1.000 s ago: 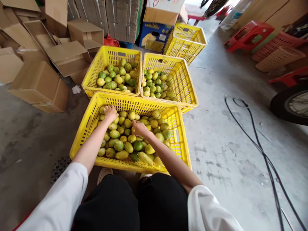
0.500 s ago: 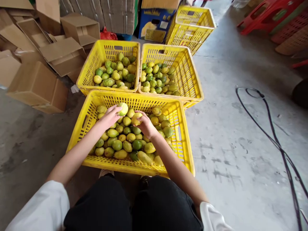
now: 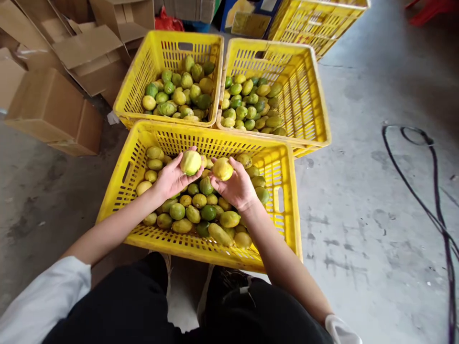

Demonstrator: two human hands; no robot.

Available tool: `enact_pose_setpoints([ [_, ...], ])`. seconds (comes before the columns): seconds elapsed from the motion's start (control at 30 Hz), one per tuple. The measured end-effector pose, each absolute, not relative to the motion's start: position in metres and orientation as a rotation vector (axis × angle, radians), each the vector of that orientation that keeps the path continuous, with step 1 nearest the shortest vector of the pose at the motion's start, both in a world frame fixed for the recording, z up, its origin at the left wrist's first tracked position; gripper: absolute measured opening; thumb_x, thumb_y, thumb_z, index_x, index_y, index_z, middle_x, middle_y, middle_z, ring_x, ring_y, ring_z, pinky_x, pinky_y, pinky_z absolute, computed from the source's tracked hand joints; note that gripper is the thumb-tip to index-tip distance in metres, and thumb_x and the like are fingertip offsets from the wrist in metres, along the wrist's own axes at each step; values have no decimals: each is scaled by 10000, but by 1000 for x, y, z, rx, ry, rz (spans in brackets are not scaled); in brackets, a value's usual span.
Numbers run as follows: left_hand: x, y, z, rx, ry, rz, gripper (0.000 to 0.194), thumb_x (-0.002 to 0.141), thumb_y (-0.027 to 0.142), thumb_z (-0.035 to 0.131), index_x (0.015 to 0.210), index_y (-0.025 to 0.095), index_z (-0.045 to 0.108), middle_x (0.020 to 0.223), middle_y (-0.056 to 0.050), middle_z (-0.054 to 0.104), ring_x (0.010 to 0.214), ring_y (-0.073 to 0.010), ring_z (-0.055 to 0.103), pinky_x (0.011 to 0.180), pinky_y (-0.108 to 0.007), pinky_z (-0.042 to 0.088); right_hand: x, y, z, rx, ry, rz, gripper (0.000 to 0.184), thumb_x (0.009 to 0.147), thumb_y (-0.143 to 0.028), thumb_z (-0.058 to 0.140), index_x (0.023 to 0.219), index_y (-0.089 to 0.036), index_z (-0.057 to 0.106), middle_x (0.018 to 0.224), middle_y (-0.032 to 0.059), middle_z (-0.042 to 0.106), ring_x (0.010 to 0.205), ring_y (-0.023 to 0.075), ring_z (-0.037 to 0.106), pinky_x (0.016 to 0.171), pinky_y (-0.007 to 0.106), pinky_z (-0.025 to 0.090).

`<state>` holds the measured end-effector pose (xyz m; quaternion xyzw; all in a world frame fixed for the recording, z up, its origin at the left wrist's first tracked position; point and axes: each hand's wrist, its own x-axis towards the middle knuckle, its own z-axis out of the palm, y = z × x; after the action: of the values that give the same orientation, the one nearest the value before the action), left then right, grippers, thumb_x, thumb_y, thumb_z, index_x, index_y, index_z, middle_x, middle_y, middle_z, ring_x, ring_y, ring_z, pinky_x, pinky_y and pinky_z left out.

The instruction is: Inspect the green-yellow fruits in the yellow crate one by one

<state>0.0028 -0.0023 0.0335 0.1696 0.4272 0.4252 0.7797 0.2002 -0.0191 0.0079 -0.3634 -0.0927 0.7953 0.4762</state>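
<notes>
Both hands are raised above the middle of the front crate, toward its far edge, each closed around one fruit. The left hand cradles a pale yellow-green fruit, its fingers bent beneath and beside it. The right hand grips a yellow fruit between thumb and fingers. The two held fruits are near each other but apart, each with its upper side exposed. Below the hands, loose fruit in yellow and green lies heaped in the front crate, from beside its left wall across the middle and close to the near edge; the right wall shows bare slats and a handle opening. Just beyond the front crate's far edge stand two more yellow crates, side by side: the rear left crate, with mixed green and yellow fruit gathered toward its right wall, and the rear right crate, whose fruit lies mostly along its left side. Open cardboard boxes crowd the floor past the front crate's far left corner, and a black cable lies looped well to the right of its right edge.
</notes>
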Motion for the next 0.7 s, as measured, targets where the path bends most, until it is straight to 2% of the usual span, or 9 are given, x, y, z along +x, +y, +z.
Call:
enact_pose_setpoints([
  [0.07, 1, -5, 30, 416, 907, 914, 304, 1064, 409, 608, 1267, 200, 696, 1113, -88, 766, 1023, -213, 773, 912, -310, 658, 199, -21, 2, -926, -174, 1945, 272, 866, -356, 825, 1037, -221, 663, 881, -1, 707, 766, 141, 714, 744, 203, 690],
  [0.13, -1, -6, 26, 420, 870, 906, 259, 1010, 400, 668, 1137, 178, 710, 1057, -84, 747, 940, -188, 747, 813, -265, 640, 198, -22, -2, -937, -148, 1955, 273, 817, -300, 828, 995, -233, 631, 902, 3, 706, 844, 153, 733, 763, 196, 685],
  [0.3, -4, -6, 21, 348, 856, 854, 106, 923, 244, 671, 1008, 181, 669, 971, -63, 728, 808, -146, 721, 688, -202, 608, 196, -23, -4, -967, -244, 1980, 312, 780, -313, 815, 993, -241, 598, 947, 24, 698, 823, 167, 686, 658, 205, 633],
  [0.37, -3, -5, 22, 353, 867, 836, 126, 922, 265, 699, 1003, 181, 652, 946, -54, 713, 747, -131, 703, 639, -188, 587, 196, -23, -1, -975, -351, 1932, 347, 803, -398, 805, 1034, -243, 596, 957, 34, 690, 844, 188, 682, 702, 250, 649],
  [0.43, -3, -3, 23, 376, 857, 846, 200, 951, 362, 706, 1015, 183, 647, 924, -51, 697, 716, -130, 684, 616, -197, 573, 197, -23, 3, -964, -479, 1881, 383, 837, -488, 724, 1093, -237, 592, 1036, 79, 710, 978, 253, 715, 836, 363, 684],
  [0.5, -3, -2, 26, 410, 858, 843, 310, 1002, 473, 613, 1096, 181, 661, 975, -85, 721, 833, -191, 734, 718, -275, 633, 199, -23, 8, -947, -623, 1867, 429, 857, -525, 602, 1159, -221, 585, 1138, 138, 723, 1162, 340, 709, 970, 513, 672],
  [0.57, -4, -1, 31, 467, 890, 822, 421, 1033, 499, 467, 1215, 173, 659, 1094, -132, 750, 1071, -288, 766, 895, -407, 668, 200, -23, 11, -952, -739, 1868, 468, 856, -504, 527, 1214, -208, 586, 1205, 169, 722, 1300, 388, 664, 1037, 604, 639],
  [0.63, -6, 0, 34, 532, 934, 810, 458, 1035, 464, 397, 1291, 172, 640, 1209, -149, 749, 1282, -350, 722, 1025, -504, 641, 200, -22, 12, -974, -738, 1848, 479, 853, -472, 520, 1245, -208, 599, 1226, 162, 724, 1348, 383, 640, 1051, 601, 641],
  [0.7, -7, 0, 36, 557, 964, 841, 415, 1039, 457, 429, 1266, 176, 634, 1231, -144, 738, 1352, -362, 694, 1059, -509, 631, 198, -23, 10, -972, -601, 1829, 446, 850, -435, 562, 1236, -219, 620, 1195, 127, 734, 1293, 341, 667, 1030, 528, 670],
])
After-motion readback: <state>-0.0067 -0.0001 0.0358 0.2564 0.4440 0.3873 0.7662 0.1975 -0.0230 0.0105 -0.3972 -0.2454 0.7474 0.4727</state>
